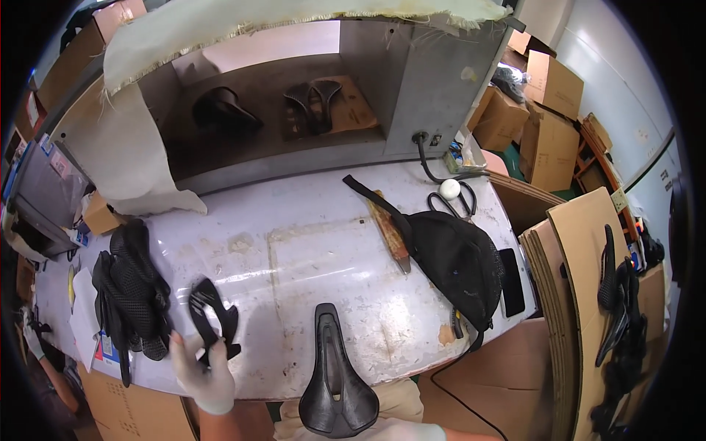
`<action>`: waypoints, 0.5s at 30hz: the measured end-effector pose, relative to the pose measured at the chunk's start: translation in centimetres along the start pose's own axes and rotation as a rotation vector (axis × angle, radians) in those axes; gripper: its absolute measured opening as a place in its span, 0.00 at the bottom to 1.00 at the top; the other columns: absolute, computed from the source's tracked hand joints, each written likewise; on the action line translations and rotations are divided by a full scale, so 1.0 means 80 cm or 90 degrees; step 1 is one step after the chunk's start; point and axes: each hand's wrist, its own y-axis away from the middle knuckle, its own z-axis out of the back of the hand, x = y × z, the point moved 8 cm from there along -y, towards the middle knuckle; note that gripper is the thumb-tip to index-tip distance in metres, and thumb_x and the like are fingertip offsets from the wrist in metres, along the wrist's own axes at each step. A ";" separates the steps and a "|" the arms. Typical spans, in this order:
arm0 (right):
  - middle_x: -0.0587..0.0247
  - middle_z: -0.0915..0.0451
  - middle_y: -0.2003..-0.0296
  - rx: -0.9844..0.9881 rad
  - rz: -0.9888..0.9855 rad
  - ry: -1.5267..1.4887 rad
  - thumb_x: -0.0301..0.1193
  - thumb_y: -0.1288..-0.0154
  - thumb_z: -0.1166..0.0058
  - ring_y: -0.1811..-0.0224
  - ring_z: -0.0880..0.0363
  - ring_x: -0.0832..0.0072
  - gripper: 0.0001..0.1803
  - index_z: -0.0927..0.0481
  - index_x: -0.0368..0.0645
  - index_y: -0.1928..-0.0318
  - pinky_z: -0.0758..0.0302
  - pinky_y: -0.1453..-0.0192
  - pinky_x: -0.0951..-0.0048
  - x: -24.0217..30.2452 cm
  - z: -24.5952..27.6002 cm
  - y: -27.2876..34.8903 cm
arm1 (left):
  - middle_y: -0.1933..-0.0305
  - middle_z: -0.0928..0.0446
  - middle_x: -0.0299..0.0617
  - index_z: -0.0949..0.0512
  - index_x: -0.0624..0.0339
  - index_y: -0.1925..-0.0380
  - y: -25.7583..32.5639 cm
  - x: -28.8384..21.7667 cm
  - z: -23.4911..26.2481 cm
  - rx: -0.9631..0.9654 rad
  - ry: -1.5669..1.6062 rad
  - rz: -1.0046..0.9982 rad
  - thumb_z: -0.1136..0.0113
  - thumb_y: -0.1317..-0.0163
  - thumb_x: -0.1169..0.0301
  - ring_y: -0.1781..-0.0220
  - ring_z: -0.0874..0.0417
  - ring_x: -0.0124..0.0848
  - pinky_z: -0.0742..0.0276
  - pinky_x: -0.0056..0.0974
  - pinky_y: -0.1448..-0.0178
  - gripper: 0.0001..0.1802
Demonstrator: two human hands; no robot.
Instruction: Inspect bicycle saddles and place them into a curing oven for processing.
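Far left: a pile of black padded pieces (134, 290) lies on the desk (309, 272). Beside it, the gloved left hand (198, 367) appears to pinch the near end of a black open-centred part (226, 323); blur obscures the exact contact. Risk: an off-centre grip could let the part twist or drop. Centre: a black saddle (334, 393) is at the near edge, nose pointing away. Its rear is beside the gloved right hand (408, 431), whose finger closure cannot be told. Risk: insufficient support could let the saddle fall. Right: a black bag (456, 257) lies near a phone (511, 283); a careless sweep could displace either.
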 end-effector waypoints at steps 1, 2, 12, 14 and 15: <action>0.51 0.11 0.59 0.000 -0.002 -0.002 0.38 0.21 0.45 0.56 0.11 0.64 0.20 0.14 0.35 0.44 0.17 0.45 0.67 0.009 0.005 0.002 | 0.62 0.17 0.47 0.46 0.61 0.21 -0.005 -0.035 -0.002 0.105 -0.118 -0.140 0.37 0.39 0.85 0.68 0.16 0.40 0.20 0.39 0.60 0.47; 0.51 0.11 0.60 -0.065 0.003 0.075 0.37 0.23 0.44 0.56 0.12 0.60 0.19 0.14 0.36 0.44 0.18 0.46 0.66 0.034 0.024 0.006 | 0.66 0.17 0.47 0.40 0.62 0.24 -0.013 -0.068 -0.015 0.186 -0.183 -0.215 0.33 0.38 0.78 0.74 0.17 0.43 0.22 0.41 0.67 0.43; 0.56 0.18 0.64 -0.484 0.050 0.631 0.32 0.36 0.33 0.70 0.18 0.59 0.36 0.29 0.35 0.29 0.20 0.65 0.59 0.076 0.096 -0.078 | 0.63 0.17 0.49 0.20 0.60 0.37 -0.024 -0.138 -0.080 0.464 -0.050 0.024 0.28 0.42 0.71 0.71 0.14 0.45 0.18 0.43 0.65 0.30; 0.57 0.16 0.65 -0.464 0.019 0.666 0.32 0.33 0.38 0.68 0.16 0.60 0.30 0.24 0.32 0.33 0.18 0.62 0.62 0.083 0.098 -0.086 | 0.64 0.17 0.50 0.21 0.61 0.36 -0.016 -0.114 -0.092 0.514 -0.034 0.066 0.27 0.41 0.69 0.70 0.14 0.45 0.18 0.44 0.65 0.31; 0.60 0.21 0.67 -0.383 -0.077 0.660 0.33 0.33 0.37 0.72 0.19 0.64 0.30 0.24 0.35 0.32 0.21 0.67 0.64 0.065 0.101 -0.089 | 0.65 0.18 0.51 0.22 0.62 0.35 -0.007 -0.100 -0.102 0.557 -0.020 0.105 0.27 0.40 0.67 0.70 0.14 0.46 0.18 0.44 0.65 0.32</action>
